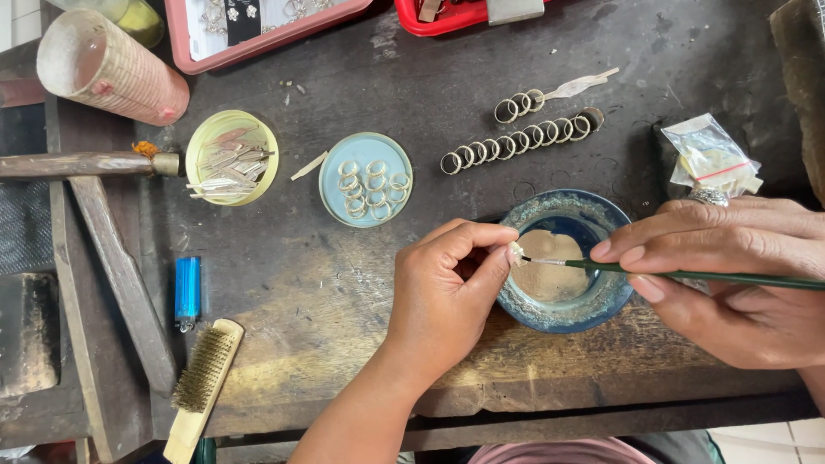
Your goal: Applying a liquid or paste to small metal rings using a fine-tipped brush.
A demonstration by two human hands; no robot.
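Note:
My left hand [447,288] pinches a small pale metal ring [516,253] between thumb and fingers, held over the left rim of a blue bowl [606,296] with beige paste in it. My right hand [739,275] grips a thin green brush [687,273] like a pen. The brush tip touches the small ring over the bowl.
A row of metal rings [520,137] lies behind the bowl. A light blue lid [331,185] holds several rings, and a yellow lid [199,146] holds metal strips. A blue lighter [187,290], a wire brush [202,378], a plastic bag [709,155] and a pink tray [258,39] lie around.

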